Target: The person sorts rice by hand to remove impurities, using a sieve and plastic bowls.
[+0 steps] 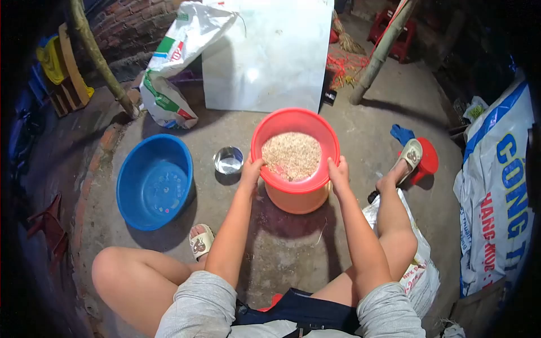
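Note:
A round red plastic basin (260, 135) is in front of me, with pale, coarse grain-like material (293, 155) covering its bottom. My left hand (252, 171) grips the left side of its rim, thumb on top and fingers hidden beneath. On the opposite side my right hand (339, 173) holds the rim the same way. Directly below the basin, and partly covered by it, stands an orange bucket (297, 204). Left of my left hand, a small shiny metal bowl (228, 162) rests on the concrete floor.
A large blue tub (128, 188) stands to the left. Behind the basin are a white panel (270, 62) and a printed sack (169, 84). My right foot is by a red stool (426, 158) and a blue glove (402, 134). Large sacks (490, 191) line the right side.

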`<action>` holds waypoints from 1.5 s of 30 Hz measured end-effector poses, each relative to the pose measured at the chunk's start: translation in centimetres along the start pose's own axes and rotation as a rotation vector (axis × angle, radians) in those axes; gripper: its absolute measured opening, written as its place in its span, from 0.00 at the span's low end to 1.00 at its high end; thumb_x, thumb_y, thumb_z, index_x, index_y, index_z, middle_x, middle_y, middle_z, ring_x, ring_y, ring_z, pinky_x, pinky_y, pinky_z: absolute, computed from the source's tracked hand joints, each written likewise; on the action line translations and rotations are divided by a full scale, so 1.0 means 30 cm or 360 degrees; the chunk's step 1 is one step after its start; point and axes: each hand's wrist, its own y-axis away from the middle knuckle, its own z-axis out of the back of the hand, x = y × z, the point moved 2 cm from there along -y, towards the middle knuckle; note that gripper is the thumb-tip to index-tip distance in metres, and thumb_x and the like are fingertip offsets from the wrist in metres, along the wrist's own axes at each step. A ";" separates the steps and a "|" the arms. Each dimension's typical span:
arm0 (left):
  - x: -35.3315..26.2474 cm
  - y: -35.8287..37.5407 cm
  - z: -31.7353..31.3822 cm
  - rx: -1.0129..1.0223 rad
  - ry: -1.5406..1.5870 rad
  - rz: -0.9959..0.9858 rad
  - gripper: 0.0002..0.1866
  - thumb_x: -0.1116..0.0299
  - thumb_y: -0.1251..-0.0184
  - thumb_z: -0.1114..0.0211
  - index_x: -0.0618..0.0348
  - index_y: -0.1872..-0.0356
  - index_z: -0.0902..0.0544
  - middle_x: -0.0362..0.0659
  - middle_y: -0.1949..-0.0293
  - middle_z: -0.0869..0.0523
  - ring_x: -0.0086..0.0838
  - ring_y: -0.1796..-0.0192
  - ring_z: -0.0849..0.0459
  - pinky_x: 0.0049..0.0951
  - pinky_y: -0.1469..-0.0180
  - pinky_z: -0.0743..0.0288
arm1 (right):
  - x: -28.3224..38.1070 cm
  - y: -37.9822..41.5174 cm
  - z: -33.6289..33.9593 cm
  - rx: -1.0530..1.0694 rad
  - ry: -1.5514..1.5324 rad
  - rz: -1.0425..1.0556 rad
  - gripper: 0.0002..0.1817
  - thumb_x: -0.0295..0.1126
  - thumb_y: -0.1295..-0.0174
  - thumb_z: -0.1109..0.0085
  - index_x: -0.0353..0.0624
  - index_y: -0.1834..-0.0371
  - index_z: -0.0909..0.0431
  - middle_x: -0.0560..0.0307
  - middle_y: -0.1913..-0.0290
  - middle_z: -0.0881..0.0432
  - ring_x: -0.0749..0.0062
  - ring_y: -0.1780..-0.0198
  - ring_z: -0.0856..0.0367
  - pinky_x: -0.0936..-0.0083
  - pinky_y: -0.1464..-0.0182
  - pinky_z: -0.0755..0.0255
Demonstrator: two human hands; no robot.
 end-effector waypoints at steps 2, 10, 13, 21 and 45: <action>-0.222 0.035 -0.032 0.0108 0.0307 -0.0150 0.25 0.77 0.50 0.46 0.62 0.46 0.30 0.45 0.56 0.21 0.30 0.53 0.22 0.29 0.51 0.27 | 0.250 0.036 0.001 0.0088 -0.0510 0.0072 0.16 0.38 0.35 0.49 0.35 0.55 0.28 0.55 0.60 0.21 0.76 0.61 0.24 0.77 0.56 0.30; -0.424 0.162 -0.086 0.0175 0.0548 -0.0034 0.23 0.78 0.50 0.45 0.65 0.48 0.31 0.47 0.55 0.23 0.34 0.55 0.21 0.34 0.48 0.27 | 0.499 0.188 0.091 0.0155 -0.0622 -0.0047 0.17 0.40 0.32 0.55 0.35 0.56 0.27 0.57 0.64 0.21 0.79 0.64 0.25 0.79 0.59 0.29; -0.452 0.250 -0.123 0.0074 0.0532 -0.0176 0.23 0.78 0.50 0.45 0.66 0.48 0.30 0.46 0.58 0.22 0.34 0.57 0.21 0.33 0.48 0.28 | 0.495 0.232 0.142 -0.0092 -0.0628 0.0116 0.17 0.41 0.32 0.55 0.36 0.60 0.28 0.57 0.66 0.21 0.80 0.65 0.25 0.80 0.61 0.30; -0.353 0.200 -0.061 0.0194 0.0776 0.0319 0.20 0.77 0.50 0.49 0.71 0.52 0.31 0.52 0.54 0.22 0.42 0.52 0.20 0.40 0.46 0.26 | 0.480 0.275 0.187 -0.0014 -0.0382 0.0003 0.20 0.45 0.32 0.59 0.35 0.63 0.29 0.51 0.67 0.21 0.71 0.66 0.24 0.72 0.60 0.30; -0.363 0.376 -0.161 0.0019 0.0879 0.0061 0.28 0.79 0.55 0.49 0.64 0.45 0.33 0.47 0.52 0.26 0.37 0.50 0.25 0.37 0.43 0.32 | 0.464 0.385 0.238 -0.0089 -0.0912 0.0315 0.17 0.40 0.29 0.63 0.39 0.62 0.29 0.62 0.68 0.26 0.84 0.67 0.30 0.82 0.61 0.34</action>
